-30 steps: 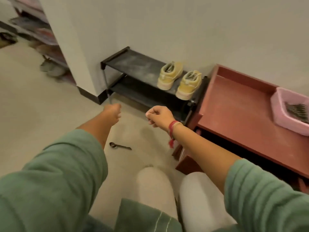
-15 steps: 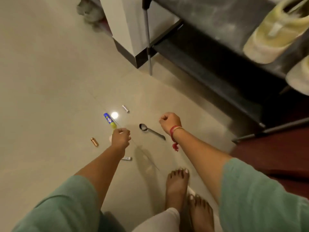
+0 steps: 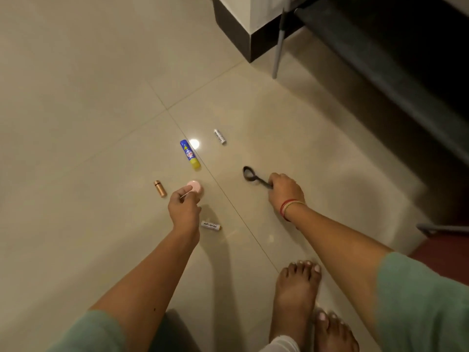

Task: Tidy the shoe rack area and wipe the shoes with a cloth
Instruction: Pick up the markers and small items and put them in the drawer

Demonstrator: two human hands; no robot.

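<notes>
The dark shoe rack (image 3: 385, 80) fills the top right corner, with its grey metal leg (image 3: 278, 49) standing on the tiled floor. No shoes or cloth are in view. A dark spoon (image 3: 249, 174) lies on the floor, and my right hand (image 3: 285, 193) is closed around its handle. My left hand (image 3: 184, 209) hovers low with fingers curled and thumb pinched to forefinger, touching the near edge of a pink round case (image 3: 196, 187).
Small items lie scattered on the floor: a blue and yellow tube (image 3: 190, 157), a copper-coloured tube (image 3: 160, 188), two white batteries (image 3: 219, 136) (image 3: 210, 225). A white wall corner with dark skirting (image 3: 243, 34) stands beside the rack. My bare feet (image 3: 297, 298) are at the bottom right.
My view has tilted down from the rack and shoes to the floor. Both hands dropped lower; the right hand closed on the spoon's handle, the left hand reached the pink case.
</notes>
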